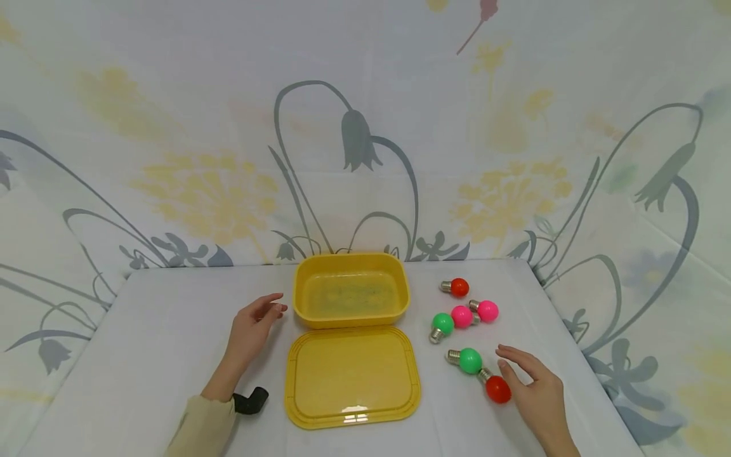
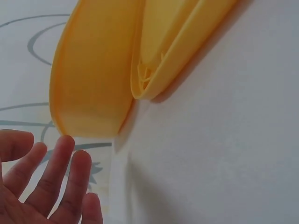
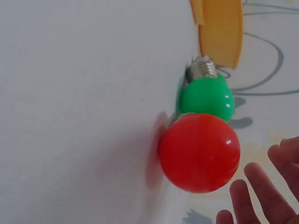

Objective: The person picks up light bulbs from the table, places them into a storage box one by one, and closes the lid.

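Observation:
My left hand (image 1: 256, 330) is held just left of a yellow plastic container (image 1: 351, 320), fingers loosely bent and holding nothing. In the left wrist view its fingertips (image 2: 67, 142) appear right at the container's wall. In front of the container lies a yellow lid (image 1: 353, 377). My right hand (image 1: 535, 393), with relaxed fingers and nothing in it, hovers beside a red light bulb (image 1: 499, 390). That bulb's metal base points at a green bulb (image 1: 471, 360). In the right wrist view the red bulb (image 3: 200, 153) stands in front of the green one.
Farther back on the right lie a second green bulb (image 1: 442, 324), two pink bulbs (image 1: 488, 311) and another red bulb (image 1: 459, 287). A black strap piece (image 1: 251, 401) sits at the left wrist. Patterned cloth (image 1: 365, 190) rises behind the white table (image 1: 171, 330).

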Tool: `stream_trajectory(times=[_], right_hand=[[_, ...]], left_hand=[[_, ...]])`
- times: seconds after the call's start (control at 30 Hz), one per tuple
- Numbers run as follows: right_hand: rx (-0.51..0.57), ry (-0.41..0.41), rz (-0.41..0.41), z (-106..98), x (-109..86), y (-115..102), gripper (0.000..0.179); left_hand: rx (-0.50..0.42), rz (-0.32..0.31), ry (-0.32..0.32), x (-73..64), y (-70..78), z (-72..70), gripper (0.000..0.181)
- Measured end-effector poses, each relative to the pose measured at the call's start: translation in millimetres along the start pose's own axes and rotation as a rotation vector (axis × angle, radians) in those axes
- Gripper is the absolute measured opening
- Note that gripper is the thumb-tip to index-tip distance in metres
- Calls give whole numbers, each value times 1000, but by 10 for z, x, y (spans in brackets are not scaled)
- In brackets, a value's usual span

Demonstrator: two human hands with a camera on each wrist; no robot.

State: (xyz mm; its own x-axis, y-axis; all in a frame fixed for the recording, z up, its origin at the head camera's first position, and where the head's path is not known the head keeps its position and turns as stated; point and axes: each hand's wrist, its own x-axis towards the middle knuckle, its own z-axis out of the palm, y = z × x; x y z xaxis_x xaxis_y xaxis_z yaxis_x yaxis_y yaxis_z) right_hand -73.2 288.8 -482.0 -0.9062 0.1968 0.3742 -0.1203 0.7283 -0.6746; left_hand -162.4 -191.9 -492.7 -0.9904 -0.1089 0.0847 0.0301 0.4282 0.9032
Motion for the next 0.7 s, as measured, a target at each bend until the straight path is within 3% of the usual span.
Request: stream_trajectory(times=[0.27,0.7], right_hand=[[-43,-55,91,-61,-118,118,25],[-39,-329,226,-211,-121,269,50]], left_hand=[[-44,-58,-21,149,4,30,32],[-67,-72,-58,288,9,139,33]])
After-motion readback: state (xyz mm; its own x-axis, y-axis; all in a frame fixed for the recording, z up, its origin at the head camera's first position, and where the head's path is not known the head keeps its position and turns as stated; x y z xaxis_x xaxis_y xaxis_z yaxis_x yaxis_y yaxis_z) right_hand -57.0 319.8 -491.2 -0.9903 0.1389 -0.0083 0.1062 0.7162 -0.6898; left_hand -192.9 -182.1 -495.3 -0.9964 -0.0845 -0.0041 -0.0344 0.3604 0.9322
